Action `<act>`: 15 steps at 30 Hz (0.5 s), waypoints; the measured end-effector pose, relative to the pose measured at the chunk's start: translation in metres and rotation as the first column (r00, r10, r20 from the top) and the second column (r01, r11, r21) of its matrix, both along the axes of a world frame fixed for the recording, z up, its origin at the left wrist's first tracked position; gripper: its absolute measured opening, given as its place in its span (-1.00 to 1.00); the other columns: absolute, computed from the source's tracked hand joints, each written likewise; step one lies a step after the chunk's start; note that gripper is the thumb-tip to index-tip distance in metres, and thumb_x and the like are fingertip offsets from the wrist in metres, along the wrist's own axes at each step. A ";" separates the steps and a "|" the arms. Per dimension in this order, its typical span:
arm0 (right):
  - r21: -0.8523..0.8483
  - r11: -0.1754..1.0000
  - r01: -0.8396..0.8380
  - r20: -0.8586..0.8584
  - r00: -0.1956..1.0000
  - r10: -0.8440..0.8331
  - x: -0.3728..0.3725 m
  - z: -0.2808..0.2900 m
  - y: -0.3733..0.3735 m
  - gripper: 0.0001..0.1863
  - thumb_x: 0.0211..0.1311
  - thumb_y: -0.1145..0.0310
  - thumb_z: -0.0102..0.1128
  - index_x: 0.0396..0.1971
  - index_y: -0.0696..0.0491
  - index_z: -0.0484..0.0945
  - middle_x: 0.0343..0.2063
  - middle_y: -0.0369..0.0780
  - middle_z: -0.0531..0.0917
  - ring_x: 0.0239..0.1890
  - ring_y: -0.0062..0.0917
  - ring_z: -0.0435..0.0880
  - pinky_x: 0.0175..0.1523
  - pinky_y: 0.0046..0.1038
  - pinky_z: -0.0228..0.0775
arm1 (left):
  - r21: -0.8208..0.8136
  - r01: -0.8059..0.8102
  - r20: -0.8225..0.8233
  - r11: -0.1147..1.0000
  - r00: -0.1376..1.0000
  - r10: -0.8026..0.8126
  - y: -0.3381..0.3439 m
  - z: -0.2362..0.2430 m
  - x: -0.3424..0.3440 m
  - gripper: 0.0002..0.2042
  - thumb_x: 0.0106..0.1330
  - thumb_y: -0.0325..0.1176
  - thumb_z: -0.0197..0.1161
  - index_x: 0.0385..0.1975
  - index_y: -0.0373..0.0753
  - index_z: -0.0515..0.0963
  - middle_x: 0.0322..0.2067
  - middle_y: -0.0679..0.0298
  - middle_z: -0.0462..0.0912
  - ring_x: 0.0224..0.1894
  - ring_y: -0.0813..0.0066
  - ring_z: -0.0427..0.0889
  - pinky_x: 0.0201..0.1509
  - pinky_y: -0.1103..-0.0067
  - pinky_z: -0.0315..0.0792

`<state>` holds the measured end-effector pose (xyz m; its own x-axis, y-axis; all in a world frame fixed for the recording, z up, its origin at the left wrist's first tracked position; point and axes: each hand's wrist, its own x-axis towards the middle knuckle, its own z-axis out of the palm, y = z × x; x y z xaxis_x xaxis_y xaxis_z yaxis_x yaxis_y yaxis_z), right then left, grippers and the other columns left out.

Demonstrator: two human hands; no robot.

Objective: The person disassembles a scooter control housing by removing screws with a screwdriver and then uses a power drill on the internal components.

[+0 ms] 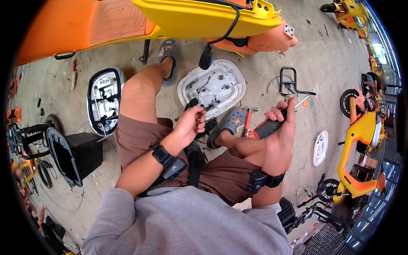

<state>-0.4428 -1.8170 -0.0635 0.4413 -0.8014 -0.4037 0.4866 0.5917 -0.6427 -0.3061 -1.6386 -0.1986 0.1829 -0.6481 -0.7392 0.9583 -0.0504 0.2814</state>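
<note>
1. Red-and-black tool: in the right hand, raised off the floor, in front of the person's bent right leg.
2. Right fingers: wrapped around the tool's body, index finger stretched along it toward the far end. Exact type of tool not determined; the hand covers part of it.
3. Left hand: over the near edge of a white shell, fingers curled inward, thumb side toward the shell. Cannot tell whether something small is pinched there.
4. White shell: lies on the concrete floor, hollow side up; thin dark cables run across its inside.
5. Hammer, red handle: between the grey clog on the person's right foot and the tool.
6. Black tubular frame: on the floor, beyond the right hand.
7. Second shell, white with a black rim: on the floor, left of the person's left leg; dark fittings inside.
8. Black box, open-mouthed: on the floor, near that second shell, closer to the person.
9. Yellow-and-orange scooter: fills the upper part of the view, beyond the white shell.
10. Small white panel: on the floor, well apart from the right hand, to its right.
</note>
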 end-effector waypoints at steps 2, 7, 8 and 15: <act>0.030 0.999 -0.022 0.029 0.999 0.021 0.007 0.002 0.002 -0.77 0.34 0.14 0.20 -0.14 -0.07 0.48 -0.46 -0.41 0.48 -0.62 -0.78 0.26 -0.47 -0.62 0.22 | 0.013 0.013 0.034 1.000 0.999 -0.013 -0.004 0.003 -0.003 -0.82 0.35 -0.26 0.07 -0.40 -0.23 0.41 -0.62 0.39 0.34 -0.64 0.58 0.27 -0.57 0.62 0.16; 0.050 0.998 -0.044 -0.021 0.999 0.045 0.032 0.005 0.010 -0.73 0.34 0.16 0.19 -0.08 -0.03 0.46 -0.47 -0.43 0.44 -0.63 -0.80 0.22 -0.48 -0.67 0.19 | 0.062 -0.001 0.028 0.998 1.000 -0.001 -0.007 0.001 -0.013 -0.83 0.30 -0.31 0.10 -0.47 -0.25 0.42 -0.65 0.37 0.36 -0.67 0.59 0.26 -0.60 0.62 0.15; 0.027 0.998 -0.050 -0.034 0.998 0.051 0.033 0.006 0.013 -0.72 0.36 0.20 0.17 -0.04 0.01 0.47 -0.49 -0.44 0.42 -0.62 -0.80 0.21 -0.48 -0.69 0.17 | 0.083 0.011 0.033 0.996 0.999 -0.013 -0.006 0.003 -0.014 -0.83 0.29 -0.33 0.11 -0.49 -0.26 0.43 -0.66 0.37 0.36 -0.69 0.60 0.25 -0.62 0.61 0.14; 0.048 0.987 -0.151 0.047 0.988 0.148 0.015 -0.008 0.003 -0.67 0.40 0.18 0.08 0.03 0.05 0.45 -0.37 -0.38 0.50 -0.61 -0.79 0.23 -0.45 -0.70 0.22 | -0.029 -0.008 0.148 1.000 0.989 0.012 -0.013 0.007 -0.028 -0.84 0.29 -0.35 0.09 -0.49 -0.27 0.45 -0.69 0.33 0.38 -0.75 0.62 0.26 -0.73 0.64 0.08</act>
